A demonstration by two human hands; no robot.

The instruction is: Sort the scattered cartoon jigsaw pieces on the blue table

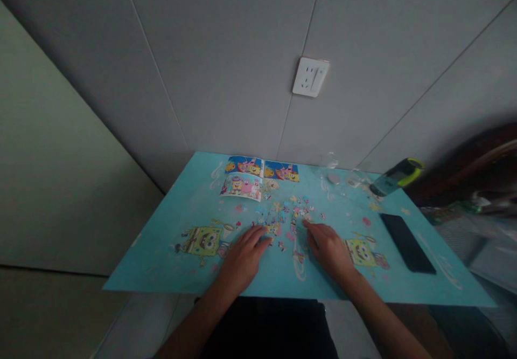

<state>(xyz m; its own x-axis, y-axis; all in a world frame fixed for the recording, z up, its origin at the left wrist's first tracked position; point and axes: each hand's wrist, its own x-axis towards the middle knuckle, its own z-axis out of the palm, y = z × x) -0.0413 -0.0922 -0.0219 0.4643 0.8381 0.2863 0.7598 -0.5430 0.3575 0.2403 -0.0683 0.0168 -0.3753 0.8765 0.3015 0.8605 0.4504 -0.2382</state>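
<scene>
Small jigsaw puzzle pieces (285,212) lie loose in a pile at the middle of the blue tabletop. My left hand (246,251) rests palm down at the pile's near left, its fingers stretched out and thumb apart. Beside its fingertips is a small patch of yellow and pink pieces (273,230), which look joined. On the other side, my right hand (328,244) reaches in with the index finger stretched to the pile's right edge, touching or just over some pieces. I see nothing held in either hand. A few stray pieces (299,256) lie between the hands.
Behind the pile are a cartoon picture sheet (241,186) and two blue picture cards (281,171). At right lie a black phone-like slab (407,243), a tilted bottle with a lime-green rim (396,177) and clear plastic packaging (350,180). A grey wall bounds the table's back.
</scene>
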